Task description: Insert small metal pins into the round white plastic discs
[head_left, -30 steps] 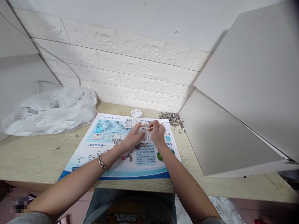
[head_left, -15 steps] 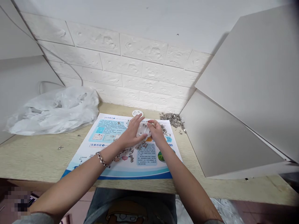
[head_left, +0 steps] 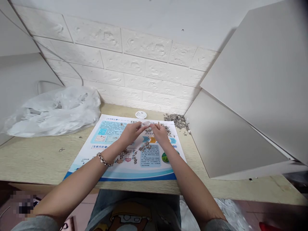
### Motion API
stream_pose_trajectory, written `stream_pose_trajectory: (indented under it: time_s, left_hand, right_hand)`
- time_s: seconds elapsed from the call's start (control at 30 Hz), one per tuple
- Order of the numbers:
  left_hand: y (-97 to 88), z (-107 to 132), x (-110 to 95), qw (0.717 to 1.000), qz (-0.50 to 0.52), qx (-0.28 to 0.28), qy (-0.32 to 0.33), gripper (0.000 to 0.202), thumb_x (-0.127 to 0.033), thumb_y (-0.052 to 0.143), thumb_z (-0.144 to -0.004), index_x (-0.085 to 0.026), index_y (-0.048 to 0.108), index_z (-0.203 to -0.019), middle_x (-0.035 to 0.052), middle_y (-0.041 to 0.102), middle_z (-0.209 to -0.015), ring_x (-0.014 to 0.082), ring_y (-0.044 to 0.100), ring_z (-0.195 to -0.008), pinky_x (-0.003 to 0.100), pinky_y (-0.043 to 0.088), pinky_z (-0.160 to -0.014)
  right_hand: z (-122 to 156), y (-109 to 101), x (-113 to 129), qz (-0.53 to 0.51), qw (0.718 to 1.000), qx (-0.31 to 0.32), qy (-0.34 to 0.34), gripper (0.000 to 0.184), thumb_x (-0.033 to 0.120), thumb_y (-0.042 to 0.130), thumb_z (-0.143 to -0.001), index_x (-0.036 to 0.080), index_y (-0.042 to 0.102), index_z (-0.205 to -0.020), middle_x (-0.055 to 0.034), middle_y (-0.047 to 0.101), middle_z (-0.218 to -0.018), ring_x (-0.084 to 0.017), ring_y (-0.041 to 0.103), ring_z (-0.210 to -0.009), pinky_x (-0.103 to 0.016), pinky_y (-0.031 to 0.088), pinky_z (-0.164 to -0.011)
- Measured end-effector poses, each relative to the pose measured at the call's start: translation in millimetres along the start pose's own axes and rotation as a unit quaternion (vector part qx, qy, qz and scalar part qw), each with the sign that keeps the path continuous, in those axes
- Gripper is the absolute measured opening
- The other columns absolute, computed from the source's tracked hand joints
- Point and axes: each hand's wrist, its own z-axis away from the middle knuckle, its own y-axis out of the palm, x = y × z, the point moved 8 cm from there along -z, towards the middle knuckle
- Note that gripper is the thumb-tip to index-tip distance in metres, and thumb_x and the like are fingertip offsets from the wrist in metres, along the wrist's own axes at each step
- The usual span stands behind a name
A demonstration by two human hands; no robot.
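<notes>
A small translucent plastic piece (head_left: 145, 124) sits b/w the two hands, raised just above a printed sheet, and is too small and partly hidden to make out in detail. The left hand (head_left: 131, 133) is closed in a pinch on its near end. The right hand (head_left: 160, 135) is curled closed just beside it, w/ a thin pale stick (head_left: 158, 123) rising from the fingertips (it looks pinched there, though the fingers hide its lower end). A silver chain bracelet (head_left: 104, 159) circles the left wrist.

Right under the hands, small silver metal fittings (head_left: 145, 147) lie in loose clusters on the blue-and-white printed paper poster (head_left: 154, 175), w/ more toward the lower left (head_left: 125, 154). The poster lies on a pale wood-grain tabletop (head_left: 31, 163). Past its top edge are a round white disc (head_left: 141, 114) and a larger heap of silver metal scraps (head_left: 176, 121). A crumpled clear plastic bag (head_left: 53, 112) sits at the left, w/ one stray metal bit (head_left: 62, 149) nearby.

Behind is a white brick-pattern wall panel (head_left: 134, 64), w/ a large pale grey board (head_left: 240, 112) angled in at the right. Below the tabletop edge, the person's lap in blue denim (head_left: 134, 208) shows.
</notes>
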Motion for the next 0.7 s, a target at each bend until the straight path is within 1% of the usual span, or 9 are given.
stream_pose_trajectory:
  time_s: [0.07,0.13,0.27,0.4,0.53,0.63,0.7]
  left_hand:
    - [-0.8,-1,-1,0.999,-0.036,0.001,-0.003,0.036,-0.039,0.052,-0.078,-0.019,0.038,-0.051,-0.0026,0.037,-0.045,0.0116,0.033,-0.046,0.025,0.021,-0.050]
    - [1.3,0,-3,0.999,-0.046,0.018,0.008,0.036,-0.038,0.050,-0.079,-0.019,0.035,-0.053,-0.0023,0.038,-0.047,0.0118,0.032,-0.046,0.025,0.019,-0.050]
    - [8.2,4,-7,0.998,-0.039,0.054,0.022,0.031,-0.037,0.046,-0.082,-0.020,0.035,-0.059,-0.0018,0.039,-0.050,0.0125,0.033,-0.046,0.026,0.019,-0.050]
    - [17.3,7,-7,0.996,-0.013,0.079,0.045,0.022,-0.036,0.053,-0.077,-0.020,0.042,-0.065,-0.0011,0.043,-0.053,0.0131,0.035,-0.047,0.026,0.018,-0.051]
    - [17.2,6,-1,0.998,-0.002,0.045,0.039,0.015,-0.028,0.053,-0.075,-0.021,0.044,-0.066,-0.0014,0.041,-0.052,0.0127,0.032,-0.047,0.026,0.017,-0.051]
    - [12.8,5,1,0.999,-0.004,0.021,0.024,0.015,-0.026,0.054,-0.073,-0.021,0.043,-0.063,-0.0018,0.040,-0.050,0.0118,0.030,-0.046,0.026,0.016,-0.051]
    - [5.0,3,4,1.000,0.012,-0.009,-0.007,0.018,-0.028,0.056,-0.070,-0.021,0.043,-0.061,-0.0024,0.037,-0.048,0.0114,0.029,-0.046,0.026,0.016,-0.050]
  right_hand:
    - [3,0,3,0.056,0.998,0.003,0.012,0.035,0.046,0.051,-0.071,0.015,0.063,-0.080,0.0023,0.040,-0.050,-0.009,0.036,-0.045,-0.021,0.028,-0.043]
    - [5,0,4,0.091,0.996,0.001,0.023,0.031,0.042,0.051,-0.070,0.015,0.064,-0.079,0.0021,0.043,-0.049,-0.009,0.037,-0.045,-0.022,0.028,-0.045]
    - [3,-2,4,0.128,0.992,-0.009,0.005,0.026,0.038,0.050,-0.069,0.015,0.059,-0.062,0.0013,0.043,-0.048,-0.010,0.038,-0.048,-0.022,0.028,-0.046]
    - [1,-4,-1,0.117,0.993,-0.017,0.015,0.019,0.033,0.049,-0.066,0.015,0.051,-0.058,0.0025,0.040,-0.050,-0.009,0.037,-0.048,-0.021,0.027,-0.045]
    - [4,-2,3,0.112,0.994,-0.003,0.003,0.019,0.030,0.046,-0.066,0.017,0.041,-0.054,0.0042,0.031,-0.047,-0.008,0.030,-0.045,-0.021,0.024,-0.043]
    - [6,-3,6,0.106,0.994,-0.015,-0.005,0.017,0.028,0.046,-0.066,0.017,0.037,-0.056,0.0042,0.032,-0.051,-0.008,0.031,-0.048,-0.021,0.025,-0.044]
    - [6,-4,7,0.099,0.995,-0.022,-0.010,0.020,0.029,0.048,-0.066,0.018,0.035,-0.057,0.0041,0.032,-0.053,-0.008,0.032,-0.049,-0.020,0.026,-0.045]
